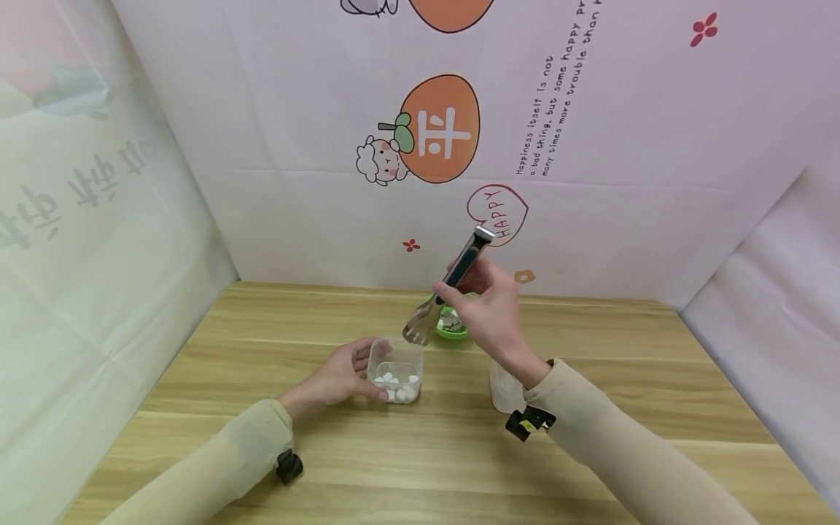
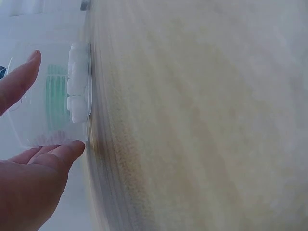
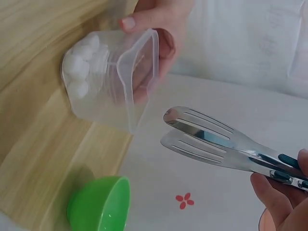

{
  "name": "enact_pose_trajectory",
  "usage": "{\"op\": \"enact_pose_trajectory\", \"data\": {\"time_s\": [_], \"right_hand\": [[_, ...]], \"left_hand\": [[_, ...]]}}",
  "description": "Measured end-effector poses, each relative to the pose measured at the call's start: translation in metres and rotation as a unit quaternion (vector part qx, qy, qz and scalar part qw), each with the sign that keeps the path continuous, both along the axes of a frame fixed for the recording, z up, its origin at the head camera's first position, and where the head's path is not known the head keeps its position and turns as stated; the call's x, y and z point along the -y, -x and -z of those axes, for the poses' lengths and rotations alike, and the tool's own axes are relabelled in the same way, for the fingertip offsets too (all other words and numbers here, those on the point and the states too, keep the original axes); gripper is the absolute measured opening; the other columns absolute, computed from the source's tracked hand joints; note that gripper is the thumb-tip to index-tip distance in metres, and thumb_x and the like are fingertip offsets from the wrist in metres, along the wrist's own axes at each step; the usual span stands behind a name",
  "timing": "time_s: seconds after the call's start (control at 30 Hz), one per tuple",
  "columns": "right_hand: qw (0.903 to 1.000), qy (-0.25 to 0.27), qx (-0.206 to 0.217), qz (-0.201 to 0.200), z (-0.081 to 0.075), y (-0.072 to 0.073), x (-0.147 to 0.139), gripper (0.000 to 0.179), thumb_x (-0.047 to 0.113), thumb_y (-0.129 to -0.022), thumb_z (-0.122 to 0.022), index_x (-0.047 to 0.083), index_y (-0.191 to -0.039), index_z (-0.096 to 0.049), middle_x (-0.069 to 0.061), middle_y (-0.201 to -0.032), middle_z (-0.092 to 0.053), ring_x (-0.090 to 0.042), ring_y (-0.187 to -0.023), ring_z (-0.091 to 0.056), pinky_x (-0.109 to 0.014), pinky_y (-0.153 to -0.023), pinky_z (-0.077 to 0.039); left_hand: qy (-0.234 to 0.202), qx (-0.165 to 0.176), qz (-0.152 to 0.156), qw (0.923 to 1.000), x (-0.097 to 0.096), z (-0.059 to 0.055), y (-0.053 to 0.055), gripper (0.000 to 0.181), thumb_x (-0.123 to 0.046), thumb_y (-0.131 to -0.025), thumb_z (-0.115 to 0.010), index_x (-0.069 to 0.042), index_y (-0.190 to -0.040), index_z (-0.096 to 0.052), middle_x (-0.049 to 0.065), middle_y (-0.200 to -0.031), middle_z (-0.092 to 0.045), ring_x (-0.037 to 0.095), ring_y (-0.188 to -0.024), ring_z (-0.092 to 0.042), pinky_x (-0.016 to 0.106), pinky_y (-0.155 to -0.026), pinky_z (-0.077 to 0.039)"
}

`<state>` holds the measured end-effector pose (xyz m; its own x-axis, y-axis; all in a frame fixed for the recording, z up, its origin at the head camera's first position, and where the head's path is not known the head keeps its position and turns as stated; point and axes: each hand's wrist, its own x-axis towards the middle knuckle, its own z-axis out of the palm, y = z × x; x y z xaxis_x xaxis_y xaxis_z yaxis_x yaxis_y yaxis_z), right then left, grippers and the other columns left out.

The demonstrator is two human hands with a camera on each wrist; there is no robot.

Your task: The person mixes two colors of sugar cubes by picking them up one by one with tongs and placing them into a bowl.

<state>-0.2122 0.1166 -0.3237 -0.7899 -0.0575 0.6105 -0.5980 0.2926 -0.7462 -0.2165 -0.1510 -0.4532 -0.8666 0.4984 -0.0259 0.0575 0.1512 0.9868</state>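
My left hand holds a clear plastic container by its side, thumb at the near face and fingers on the far side. Several small white rounded pieces lie at the bottom of that container. Metal serving tongs with dark handle grips are in my right hand, pinched between thumb and fingers. Their slotted tips point down, above and beside the container's rim, slightly parted with nothing between them. Just behind the tongs sits a green bowl with white and greyish pieces in it.
A second clear plastic container stands right of centre, partly hidden under my right wrist. All of these are on a wood-grain table. A printed white cloth hangs at the table's back edge, with further cloth at both sides.
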Motion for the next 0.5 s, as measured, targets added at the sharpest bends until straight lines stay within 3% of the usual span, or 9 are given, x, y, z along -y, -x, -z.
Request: {"op": "enact_pose_trajectory", "data": {"time_s": [0.2, 0.5], "right_hand": [[0.9992, -0.012, -0.005, -0.037, 0.012, -0.001, 0.013, 0.019, 0.002, -0.089, -0.085, 0.004, -0.100, -0.070, -0.004, -0.086, -0.073, -0.021, -0.071, -0.070, -0.034, -0.069, -0.061], [0.9968, -0.038, 0.032, -0.062, 0.033, 0.000, 0.026, 0.021, 0.000, -0.088, -0.085, 0.006, -0.100, -0.069, -0.002, -0.086, -0.074, -0.018, -0.075, -0.071, -0.041, -0.071, -0.063]], "left_hand": [[0.003, 0.000, -0.002, 1.0000, 0.000, 0.000, 0.001, 0.100, 0.004, -0.076, -0.091, 0.009, -0.158, -0.033, 0.026, -0.161, -0.042, 0.043, -0.147, -0.041, 0.049, -0.122, -0.035], [0.015, -0.001, -0.003, 0.9999, -0.001, -0.001, 0.001, 0.098, 0.003, -0.078, -0.090, 0.008, -0.158, -0.033, 0.026, -0.158, -0.045, 0.042, -0.145, -0.045, 0.049, -0.119, -0.040]]}}
